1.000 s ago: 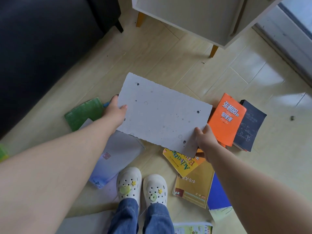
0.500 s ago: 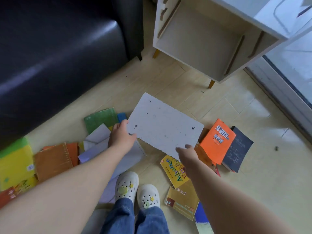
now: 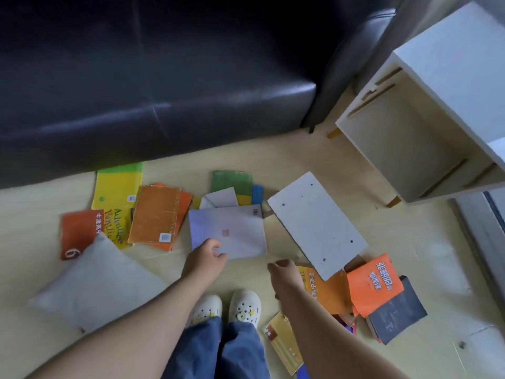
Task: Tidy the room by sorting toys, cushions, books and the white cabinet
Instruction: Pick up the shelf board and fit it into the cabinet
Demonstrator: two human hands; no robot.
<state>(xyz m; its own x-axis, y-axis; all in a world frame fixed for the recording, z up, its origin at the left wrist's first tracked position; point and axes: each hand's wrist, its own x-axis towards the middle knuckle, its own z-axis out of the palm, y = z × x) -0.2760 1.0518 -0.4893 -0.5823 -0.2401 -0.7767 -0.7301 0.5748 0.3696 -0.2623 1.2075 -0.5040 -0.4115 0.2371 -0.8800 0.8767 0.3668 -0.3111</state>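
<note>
Listing, left to right: grey cushion (image 3: 95, 283), on the floor, likely soft and light. Left hand (image 3: 206, 258), fingers loosely bent, empty, over the lilac book (image 3: 232, 231). Right hand (image 3: 282, 269), relaxed, empty, just beside the white shelf panel (image 3: 317, 225). Panel lies partly on scattered books (image 3: 374, 283), near the white cabinet (image 3: 451, 64); probably stiff, flat, fairly light; take both short edges.

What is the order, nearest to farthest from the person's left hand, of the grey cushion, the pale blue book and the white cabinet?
1. Pale blue book: directly at the left hand.
2. Grey cushion: on the floor to its left.
3. White cabinet: far off, upper right.
</note>
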